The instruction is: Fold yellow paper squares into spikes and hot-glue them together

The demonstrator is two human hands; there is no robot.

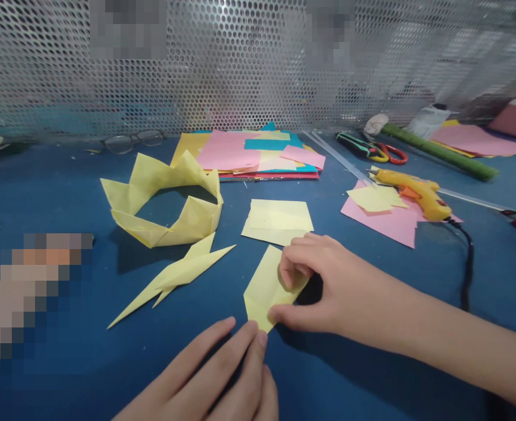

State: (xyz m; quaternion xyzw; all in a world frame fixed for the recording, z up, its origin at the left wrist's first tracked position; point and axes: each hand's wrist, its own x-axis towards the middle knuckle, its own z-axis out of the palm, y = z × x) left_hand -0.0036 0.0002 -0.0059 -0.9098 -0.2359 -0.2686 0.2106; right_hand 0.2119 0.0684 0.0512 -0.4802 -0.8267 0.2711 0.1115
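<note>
No text, label, brand, number or sign can be read on any item in view.

Person's left hand (214, 380) at 6 o'clock, fingers (225, 359) extended toward 1; right forearm (442, 333) from 4 o'clock, right hand (323, 280) curled, thumb (299, 316) toward 9.
</note>
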